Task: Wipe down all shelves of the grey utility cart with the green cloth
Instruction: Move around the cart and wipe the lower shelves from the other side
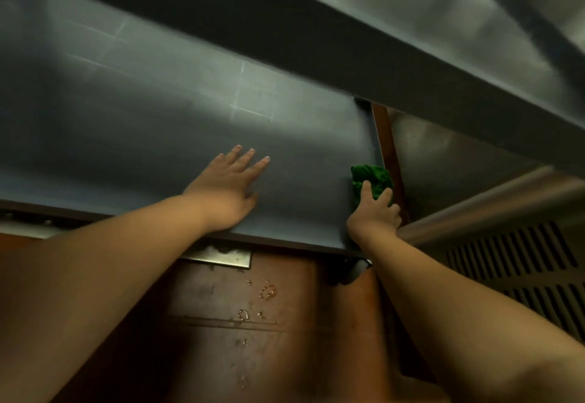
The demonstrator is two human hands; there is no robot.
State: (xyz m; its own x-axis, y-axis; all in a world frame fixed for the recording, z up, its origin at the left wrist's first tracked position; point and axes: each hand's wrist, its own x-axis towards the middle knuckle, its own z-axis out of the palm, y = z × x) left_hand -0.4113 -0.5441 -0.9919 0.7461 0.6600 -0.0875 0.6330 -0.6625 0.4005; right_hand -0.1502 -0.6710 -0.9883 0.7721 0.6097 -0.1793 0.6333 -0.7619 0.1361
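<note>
The left hand (229, 188) lies flat, palm down, on the lower shelf (142, 136) of the grey cart, near its front edge. Its fingers are straight and slightly spread, pointing away from the person; it holds nothing. The left forearm runs in from the lower left of the view.

The right hand (375, 212) is at the shelf's right-hand front corner. Its fingers are curled over a bunched green cloth (373, 179), gripping it against the shelf surface beside the raised right lip. Most of the cloth shows beyond the fingertips; part of it is hidden under the hand. The right forearm enters from the lower right.

The shelf is a smooth grey tray with a low rim, showing faint pale straight marks on its far half. Directly above it, crossing the view diagonally, is the grey edge of the upper shelf (316, 38), with more of that shelf's surface visible beyond it at the top. The whole view is somewhat blurred.

Below the cart lies a reddish-brown floor (253, 323) with several small wet spots and a seam running across it. A small metal plate (221, 255) sits at the floor just under the shelf's front edge. To the right stands a stainless-steel unit (459, 155) with a rounded rail and a slotted vent panel (522, 272) below it.

No brand, label or legible writing is visible on any surface.
</note>
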